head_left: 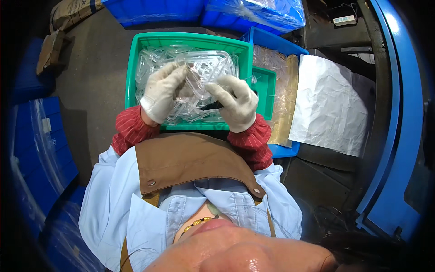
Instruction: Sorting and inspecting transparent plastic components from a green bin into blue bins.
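Inspection step, by the look: left hand (161, 92) & right hand (235, 105), both gloved, pinch 1 clear plastic part (195, 81) in their fingers above the green tray (132, 68) of similar parts. Next probably needs turning it w/o dropping.

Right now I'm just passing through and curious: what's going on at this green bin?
A person in white gloves holds a clear plastic piece up over a green tray full of similar clear parts. The left hand pinches it from one side, the right hand from the other. A blue bin with more clear parts sits just right.
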`<state>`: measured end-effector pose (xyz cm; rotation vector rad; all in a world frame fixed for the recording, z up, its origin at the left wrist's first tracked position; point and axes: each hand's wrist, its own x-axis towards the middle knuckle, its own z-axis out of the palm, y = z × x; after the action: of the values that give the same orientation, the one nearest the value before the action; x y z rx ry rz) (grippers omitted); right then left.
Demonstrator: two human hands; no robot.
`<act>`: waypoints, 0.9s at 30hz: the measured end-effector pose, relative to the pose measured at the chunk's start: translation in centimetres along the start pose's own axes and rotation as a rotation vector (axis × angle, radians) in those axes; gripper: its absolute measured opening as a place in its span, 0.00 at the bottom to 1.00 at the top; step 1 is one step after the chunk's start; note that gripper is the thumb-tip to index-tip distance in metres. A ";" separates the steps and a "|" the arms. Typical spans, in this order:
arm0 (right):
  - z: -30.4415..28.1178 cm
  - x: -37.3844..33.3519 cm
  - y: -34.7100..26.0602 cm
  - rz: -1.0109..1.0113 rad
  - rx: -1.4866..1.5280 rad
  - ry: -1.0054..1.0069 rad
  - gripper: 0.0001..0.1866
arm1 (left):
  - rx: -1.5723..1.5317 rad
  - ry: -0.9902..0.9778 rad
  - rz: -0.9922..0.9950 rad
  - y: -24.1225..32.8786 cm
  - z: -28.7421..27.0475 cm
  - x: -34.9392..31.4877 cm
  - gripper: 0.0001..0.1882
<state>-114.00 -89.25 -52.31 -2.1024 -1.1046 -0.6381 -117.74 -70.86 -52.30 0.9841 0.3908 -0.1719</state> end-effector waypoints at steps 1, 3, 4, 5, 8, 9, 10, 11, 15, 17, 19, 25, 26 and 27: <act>0.2 -0.6 0.4 0.106 0.106 0.010 0.21 | 0.083 0.003 0.064 0.0 -0.4 0.5 0.16; 0.5 -1.2 1.2 0.289 0.226 0.111 0.19 | 0.148 0.008 0.076 0.3 -0.9 0.7 0.16; 0.3 -1.0 1.2 0.369 0.238 0.199 0.16 | 0.204 0.019 0.088 0.3 -1.0 0.6 0.15; 0.2 -0.9 0.7 0.812 0.576 0.204 0.11 | 0.250 0.030 0.101 0.2 -1.1 0.6 0.15; 0.0 0.6 0.6 1.004 0.918 0.198 0.10 | 0.330 0.044 0.132 -0.2 -0.8 0.2 0.15; 0.2 0.6 0.7 1.003 0.920 0.200 0.10 | 0.333 0.044 0.134 -0.5 -0.9 0.1 0.15; 0.4 0.6 0.8 0.938 0.888 0.158 0.10 | 0.419 0.007 0.203 -0.8 -1.1 0.1 0.16; 0.6 0.6 0.9 0.873 0.855 0.117 0.10 | 0.505 -0.030 0.273 -0.9 -1.2 0.1 0.17; -0.2 1.6 1.7 0.087 0.373 0.194 0.17 | -0.277 -0.200 -0.152 1.9 -3.2 0.7 0.33; -0.3 1.9 1.0 0.029 0.363 0.031 0.17 | 0.038 -0.219 -0.043 1.9 -1.8 -0.2 0.32; 0.6 2.0 1.3 -0.035 0.347 0.037 0.18 | 1.118 -0.528 0.959 1.0 -2.9 3.2 0.19; 0.8 -1.2 0.9 0.503 0.763 -0.006 0.16 | 0.072 0.091 0.089 -0.5 -1.2 1.9 0.11; 1.0 -1.4 0.7 0.509 0.758 -0.005 0.16 | 0.091 0.110 0.110 -0.6 -1.1 1.8 0.13; 1.2 -1.6 0.5 0.517 0.710 -0.036 0.15 | 0.125 0.128 0.127 -0.6 -0.5 1.4 0.14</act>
<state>-114.23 -89.42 -54.31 -1.6561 -0.6203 0.0499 -116.75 -70.71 -53.55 1.1433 0.4372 -0.0177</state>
